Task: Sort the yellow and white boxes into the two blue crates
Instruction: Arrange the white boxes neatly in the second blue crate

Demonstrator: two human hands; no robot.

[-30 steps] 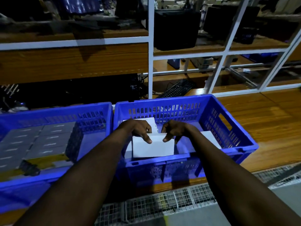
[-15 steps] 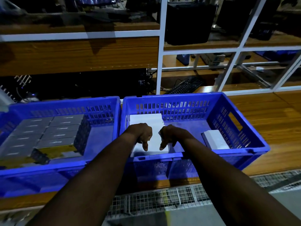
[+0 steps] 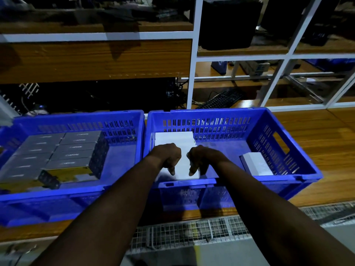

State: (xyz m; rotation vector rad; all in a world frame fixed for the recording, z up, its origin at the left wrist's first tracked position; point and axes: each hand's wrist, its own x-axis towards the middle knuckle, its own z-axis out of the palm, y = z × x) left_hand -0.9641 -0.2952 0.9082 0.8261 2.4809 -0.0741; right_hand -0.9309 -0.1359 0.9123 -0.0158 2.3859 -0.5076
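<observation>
Two blue crates stand side by side on a wooden bench. The left crate (image 3: 76, 117) holds several boxes (image 3: 63, 150) with grey tops and yellow sides, packed in rows. The right crate (image 3: 211, 111) holds white boxes: a stack (image 3: 173, 139) at its back left, a flat one (image 3: 183, 167) in front of it, and one (image 3: 256, 164) lying by the right wall. My left hand (image 3: 168, 155) and my right hand (image 3: 201, 158) are inside the right crate, fingers pointing down and resting on the flat white box.
A white shelf frame (image 3: 193, 73) rises right behind the crates, with a black keyboard (image 3: 221, 99) on the lower shelf. Bare wooden bench top (image 3: 317, 141) extends to the right of the crates. Wire mesh (image 3: 192, 231) runs along the near edge.
One second ago both hands held the white box upright by its top edge. It now lies flat in the right crate, and my fingers rest on top of it.
</observation>
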